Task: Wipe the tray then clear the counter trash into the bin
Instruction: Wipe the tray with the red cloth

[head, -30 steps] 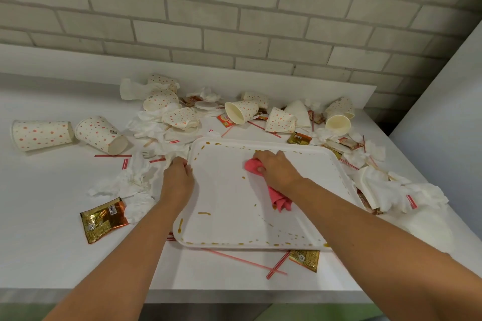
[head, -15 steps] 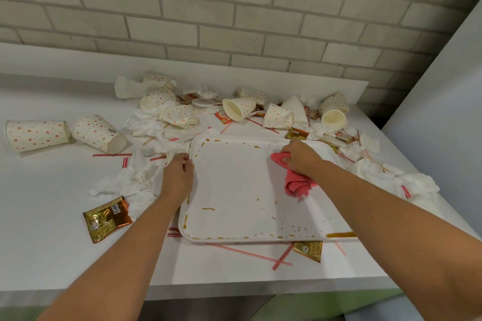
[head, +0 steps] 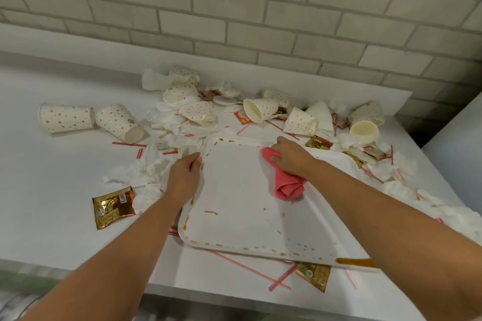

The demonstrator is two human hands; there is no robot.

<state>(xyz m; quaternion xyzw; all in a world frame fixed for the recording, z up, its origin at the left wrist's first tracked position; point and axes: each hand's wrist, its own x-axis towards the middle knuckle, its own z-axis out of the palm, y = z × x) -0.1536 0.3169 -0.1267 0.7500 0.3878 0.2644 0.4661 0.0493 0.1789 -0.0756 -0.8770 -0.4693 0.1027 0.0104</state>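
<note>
Near edge: sauce packet (head: 314,274) and red straws (head: 280,280) lie on the counter (head: 52,206), the packet tucked partly under the tray's near rim.

Tray (head: 234,190): white, flat on the counter, centre of the scene. Brown sauce dots run along its near rim and left rim; a thicker brown smear (head: 354,262) sits at the near right corner. Middle looks mostly clean.

Left of the tray: gold sauce packet (head: 113,206), well clear of it, beside crumpled napkins (head: 140,172).

Left hand (head: 184,178): closed on the tray's left rim, bracing it.

Right hand (head: 289,157): pressed down on the pink cloth (head: 285,182) near the tray's far right, fingers gripping its bunched top; the loose end trails toward the near side.

Far side: dotted paper cups (head: 65,118), tipped over, mixed with napkins, lids and packets along the wall. No bin in view.

Handling note: wiping is part done, judging by the rim stains. Good practice would be to keep the left hand firm so the tray cannot slide, spread the cloth flatter for more contact, follow the rim channel all round, and finish on the heavy near-right smear, so as not to drag it across clean areas.
</note>
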